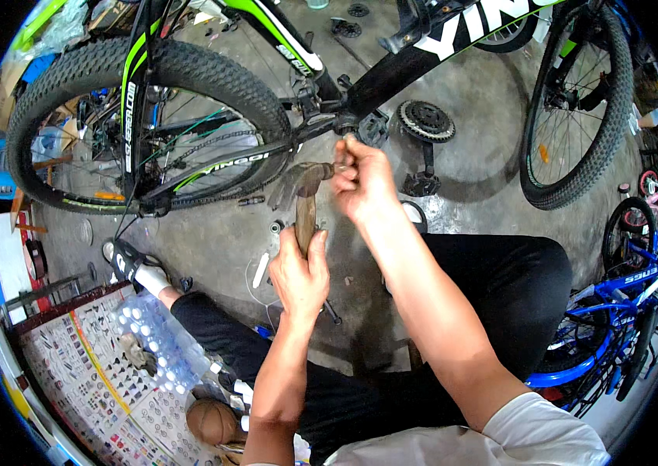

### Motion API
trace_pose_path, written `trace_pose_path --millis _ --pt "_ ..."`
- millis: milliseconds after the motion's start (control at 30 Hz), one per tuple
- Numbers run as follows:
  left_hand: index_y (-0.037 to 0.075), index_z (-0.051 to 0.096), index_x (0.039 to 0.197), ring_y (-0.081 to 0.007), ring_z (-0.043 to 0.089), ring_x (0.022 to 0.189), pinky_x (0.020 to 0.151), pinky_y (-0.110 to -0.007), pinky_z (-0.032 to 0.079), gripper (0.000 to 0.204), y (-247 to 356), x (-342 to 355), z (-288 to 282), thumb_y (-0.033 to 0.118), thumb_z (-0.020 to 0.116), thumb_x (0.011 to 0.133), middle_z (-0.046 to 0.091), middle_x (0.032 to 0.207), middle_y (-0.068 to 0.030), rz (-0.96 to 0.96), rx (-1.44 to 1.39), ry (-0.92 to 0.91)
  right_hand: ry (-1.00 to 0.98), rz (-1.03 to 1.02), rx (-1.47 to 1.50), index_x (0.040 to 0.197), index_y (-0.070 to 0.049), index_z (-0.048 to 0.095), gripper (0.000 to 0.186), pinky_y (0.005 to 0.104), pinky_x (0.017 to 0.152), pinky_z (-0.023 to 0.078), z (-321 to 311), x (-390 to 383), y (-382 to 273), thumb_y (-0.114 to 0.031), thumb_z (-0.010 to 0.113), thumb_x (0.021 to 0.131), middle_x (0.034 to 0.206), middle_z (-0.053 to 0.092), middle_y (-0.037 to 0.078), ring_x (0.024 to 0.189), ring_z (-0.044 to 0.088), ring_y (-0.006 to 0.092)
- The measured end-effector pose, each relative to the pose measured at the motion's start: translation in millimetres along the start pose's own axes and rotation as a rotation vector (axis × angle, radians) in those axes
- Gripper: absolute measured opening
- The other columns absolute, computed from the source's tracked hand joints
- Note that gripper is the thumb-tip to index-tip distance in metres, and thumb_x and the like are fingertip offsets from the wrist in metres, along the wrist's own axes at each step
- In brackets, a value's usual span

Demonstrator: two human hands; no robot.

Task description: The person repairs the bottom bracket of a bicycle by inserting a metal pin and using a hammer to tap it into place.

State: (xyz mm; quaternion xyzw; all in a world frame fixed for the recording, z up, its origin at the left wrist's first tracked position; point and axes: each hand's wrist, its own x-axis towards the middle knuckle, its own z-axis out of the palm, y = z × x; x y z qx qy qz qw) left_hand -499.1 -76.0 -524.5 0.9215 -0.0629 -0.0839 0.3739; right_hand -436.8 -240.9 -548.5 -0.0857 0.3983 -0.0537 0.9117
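My left hand [301, 278] is wrapped round the wooden handle of a hammer [306, 211]. The hammer stands head up, and its head lies close beside my right hand [364, 180]. The fingers of my right hand are pinched together just below the bottom bracket [344, 123] of a black and green bicycle [391, 80]. What they grip is mostly hidden by the fingers; a small end shows at the fingertips. A pedal [373, 124] sits behind my right fingertips.
A chainring with crank arm [426, 123] lies on the concrete floor right of my hands. The rear wheel [263, 93] stands left, the front wheel [612, 101] right. Blue bicycles [616, 299] line the right side. Bottles in plastic wrap [162, 342] and a basketball [211, 422] lie lower left.
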Motion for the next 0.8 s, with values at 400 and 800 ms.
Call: trace_pose_path --millis 400,800 --pt "0.001 0.043 0.108 -0.0083 0.041 0.046 0.042 -0.022 0.035 0.031 0 -26 -40 0.029 0.055 0.103 0.045 0.066 -0.0030 0.095 -0.715 0.408 -0.134 -0.057 -0.181 0.092 -0.003 0.060 0.019 0.0214 0.043 0.026 -7 -18 24 -0.021 0.057 0.100 0.069 0.050 -0.001 0.054 0.040 0.0070" --pt "0.000 0.047 0.109 -0.0086 0.043 0.047 0.042 -0.023 0.038 0.031 -15 -45 -23 0.029 0.056 0.103 0.048 0.067 -0.0026 0.017 -0.649 0.282 -0.092 -0.138 -0.281 0.092 -0.005 0.061 0.018 0.0217 0.043 0.029 -2 -18 22 -0.021 0.059 0.099 0.073 0.053 -0.001 0.055 0.042 0.0062"
